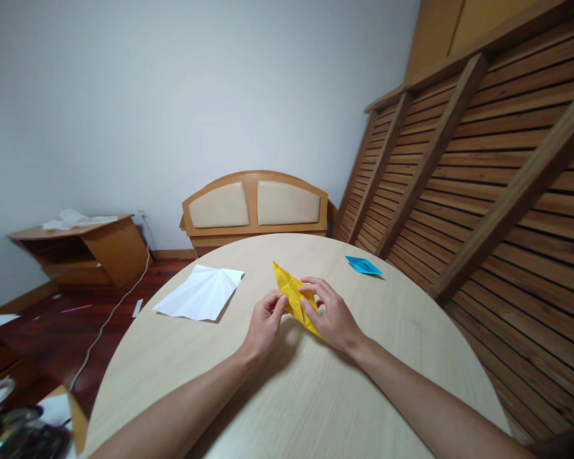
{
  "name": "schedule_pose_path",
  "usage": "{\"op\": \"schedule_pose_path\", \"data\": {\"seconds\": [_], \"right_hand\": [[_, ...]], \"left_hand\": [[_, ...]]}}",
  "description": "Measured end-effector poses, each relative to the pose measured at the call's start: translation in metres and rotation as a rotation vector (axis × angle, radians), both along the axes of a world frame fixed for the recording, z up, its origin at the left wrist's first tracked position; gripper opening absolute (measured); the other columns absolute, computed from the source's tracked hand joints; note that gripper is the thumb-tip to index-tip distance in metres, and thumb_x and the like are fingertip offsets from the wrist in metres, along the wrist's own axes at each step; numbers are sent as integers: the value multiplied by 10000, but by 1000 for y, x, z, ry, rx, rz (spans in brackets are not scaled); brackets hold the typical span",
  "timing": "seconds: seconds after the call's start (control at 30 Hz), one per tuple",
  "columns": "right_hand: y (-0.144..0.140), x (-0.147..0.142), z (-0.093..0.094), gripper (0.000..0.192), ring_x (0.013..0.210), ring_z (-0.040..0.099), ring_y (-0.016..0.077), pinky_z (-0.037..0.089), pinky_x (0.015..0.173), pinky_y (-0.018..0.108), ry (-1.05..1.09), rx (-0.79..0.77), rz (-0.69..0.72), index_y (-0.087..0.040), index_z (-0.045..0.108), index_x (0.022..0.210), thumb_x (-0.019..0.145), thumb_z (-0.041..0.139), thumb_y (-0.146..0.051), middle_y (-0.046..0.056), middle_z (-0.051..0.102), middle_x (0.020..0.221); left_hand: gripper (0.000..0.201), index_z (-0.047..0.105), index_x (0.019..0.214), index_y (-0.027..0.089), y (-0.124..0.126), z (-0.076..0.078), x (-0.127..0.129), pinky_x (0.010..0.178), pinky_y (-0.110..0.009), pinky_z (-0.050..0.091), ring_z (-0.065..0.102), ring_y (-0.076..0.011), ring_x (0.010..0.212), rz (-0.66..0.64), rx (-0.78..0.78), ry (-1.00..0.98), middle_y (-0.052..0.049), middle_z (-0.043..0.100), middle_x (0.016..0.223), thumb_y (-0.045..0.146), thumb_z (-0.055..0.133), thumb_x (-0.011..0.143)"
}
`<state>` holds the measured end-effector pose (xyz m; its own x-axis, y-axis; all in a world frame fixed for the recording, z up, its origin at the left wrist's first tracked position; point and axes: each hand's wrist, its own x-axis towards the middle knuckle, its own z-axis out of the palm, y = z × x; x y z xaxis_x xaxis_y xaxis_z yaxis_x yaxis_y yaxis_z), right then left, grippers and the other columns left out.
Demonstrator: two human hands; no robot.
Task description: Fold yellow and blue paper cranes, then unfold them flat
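Observation:
A creased sheet of yellow origami paper [294,294], folded to a long pointed shape, is held up over the round table between both hands. Thumb and fingers of my left hand [266,319] pinch its left edge near the middle. My right hand [333,315] grips it from the right, its thumb on the face and its fingers curled at the upper edge. Part of the lower right of the paper is hidden behind the right hand. Farther right on the table lies a small blue folded paper [363,265], and on the left a white pleated sheet [201,293].
The pale round table [277,408] fills the foreground. A wooden headboard [253,204] stands beyond it, and a slatted wooden panel [459,172] leans at the right. On the left are a low cabinet [117,252], a white cable [106,325] on the floor and a kettle-like shiny object [22,427].

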<state>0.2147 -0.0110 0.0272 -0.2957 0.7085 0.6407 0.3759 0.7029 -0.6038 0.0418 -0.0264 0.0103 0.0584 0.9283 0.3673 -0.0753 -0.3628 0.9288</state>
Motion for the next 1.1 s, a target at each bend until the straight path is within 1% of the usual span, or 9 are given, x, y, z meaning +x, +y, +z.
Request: {"op": "schedule_pose_path", "data": {"seconds": [0.17,0.33,0.43,0.5,0.63,0.7,0.87,1.0,1.1], "right_hand": [[-1,0,-1,258,1231,548,224,479,1020,419,-51,47,32,-228,603,1153,895,606,-238,94,587,1288],[0,1,-4,311,1268,506,240,416,1092,466,-111,79,-30,-225,614,1166,865,679,-269,98,561,1343],[2,1,-6,152,1323,445,259,382,1112,510,-122,123,-80,-234,663,1041,890,651,-249,81,574,1342],[3,1,-5,45,1327,430,271,371,1111,528,-107,160,-106,-235,672,922,900,633,-233,74,595,1309],[3,0,-1,57,1133,532,278,437,1004,503,13,195,-207,-226,658,853,891,638,-263,96,619,1147],[4,-1,1,108,1005,573,263,476,917,458,101,133,-211,-215,631,826,891,630,-302,94,627,1026],[8,-2,-3,172,790,618,201,513,699,318,395,-263,40,-224,540,919,941,523,-393,46,655,898],[9,2,-4,174,922,631,216,508,811,323,480,-334,211,-220,556,1011,918,507,-359,52,678,1018],[10,5,-2,228,1006,626,241,494,872,345,418,-334,263,-200,600,1062,889,513,-319,68,683,1087]], "left_hand": [[397,709,998,149,0,0,0,887,-367,537,653,-231,950,-32,-13,-13,-111,706,1034,518,592,909],[368,712,1089,175,-3,2,2,909,-367,532,648,-241,1041,-71,-33,15,-120,688,1166,477,589,919],[378,716,1101,175,-3,2,3,885,-352,539,645,-247,1056,-69,-53,54,-126,681,1192,477,594,910],[383,722,1089,169,-2,0,3,860,-347,544,653,-245,1030,-40,-65,55,-128,687,1181,479,600,899],[395,731,1040,159,5,-3,-2,834,-363,552,669,-245,974,56,-103,-14,-131,707,1130,493,650,846],[399,733,1002,155,7,-3,-4,826,-373,554,674,-244,944,109,-120,-51,-127,718,1086,499,687,808],[380,669,903,160,8,1,-5,801,-347,549,681,-213,862,167,-88,-113,-87,719,944,490,765,739],[469,526,941,200,2,7,-2,763,-345,548,710,-223,840,94,-156,-176,-50,708,867,549,764,738],[524,511,1053,212,-2,10,-2,782,-366,540,713,-242,890,65,-167,-147,-71,716,966,603,715,769]]}}
